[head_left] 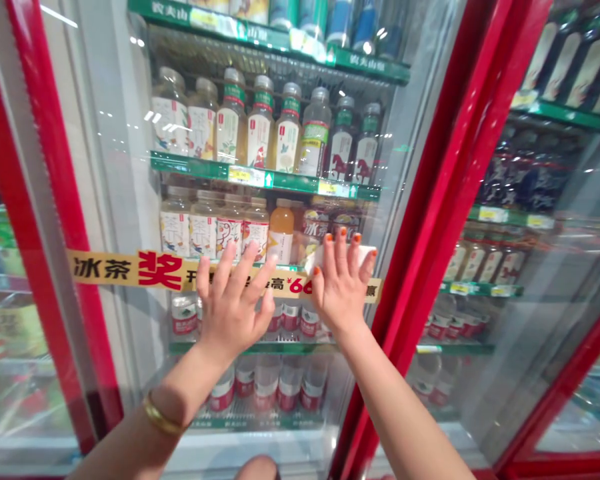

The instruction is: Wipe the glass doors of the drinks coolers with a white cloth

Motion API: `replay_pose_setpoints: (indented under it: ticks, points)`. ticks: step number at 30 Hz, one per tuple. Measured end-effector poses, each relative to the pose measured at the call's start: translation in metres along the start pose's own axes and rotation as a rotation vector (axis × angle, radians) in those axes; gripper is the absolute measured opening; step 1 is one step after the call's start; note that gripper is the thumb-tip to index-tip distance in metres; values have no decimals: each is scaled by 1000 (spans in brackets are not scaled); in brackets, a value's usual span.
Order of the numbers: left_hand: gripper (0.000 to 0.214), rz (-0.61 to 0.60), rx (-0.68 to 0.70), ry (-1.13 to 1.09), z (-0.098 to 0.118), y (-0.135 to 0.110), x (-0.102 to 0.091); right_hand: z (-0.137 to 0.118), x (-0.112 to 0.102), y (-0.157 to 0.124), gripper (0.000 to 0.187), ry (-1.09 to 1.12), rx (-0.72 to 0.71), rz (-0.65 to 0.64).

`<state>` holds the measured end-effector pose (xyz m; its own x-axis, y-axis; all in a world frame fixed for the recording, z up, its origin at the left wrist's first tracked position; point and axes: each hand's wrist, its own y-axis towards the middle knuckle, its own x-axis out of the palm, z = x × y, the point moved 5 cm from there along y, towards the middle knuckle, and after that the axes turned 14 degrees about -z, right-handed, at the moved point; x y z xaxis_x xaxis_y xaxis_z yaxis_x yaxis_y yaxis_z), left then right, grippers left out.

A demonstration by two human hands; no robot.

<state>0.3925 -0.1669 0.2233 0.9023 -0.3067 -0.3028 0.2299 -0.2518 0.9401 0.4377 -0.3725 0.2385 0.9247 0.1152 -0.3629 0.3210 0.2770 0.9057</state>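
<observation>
Both my hands lie flat on the glass door (125,200) of a drinks fridge. My left hand (235,303) is open, fingers spread, palm on the glass over a yellow banner sticker (130,269) with red and black writing. A gold bangle (160,417) is on that wrist. My right hand (341,283), with orange-painted nails, is also stretched flat and presses a white cloth or paper (366,253) against the glass; its edges show past the fingers. The hands are nearly side by side.
Behind the glass, green-edged shelves (265,177) hold rows of tea and juice bottles (260,123), with red-labelled water bottles (290,383) lower down. A red door frame (430,220) runs up on the right, another (55,200) on the left. A second fridge door (545,253) stands further right.
</observation>
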Motion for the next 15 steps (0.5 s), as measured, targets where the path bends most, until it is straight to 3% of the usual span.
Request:
replay_pose_setpoints:
  ticks: [3, 5, 8, 11, 13, 15]
  points:
    - [80, -49, 32, 45, 1, 34, 16, -21, 2, -9, 80, -23, -217, -30]
    - [82, -74, 34, 55, -1, 40, 26, -13, 3, -23, 81, -19, -243, -19]
    - [83, -71, 41, 54, -3, 36, 32, 22, 0, -14, 83, 28, -7, 51]
    - [83, -63, 41, 43, -2, 34, 31, 33, -10, 27, 84, 57, 134, 73]
    - [81, -60, 36, 27, -3, 34, 28, 22, -12, 43, 86, 42, 40, 17]
    - [77, -54, 44, 6, -5, 34, 25, 8, -10, 32, 85, 11, -149, -53]
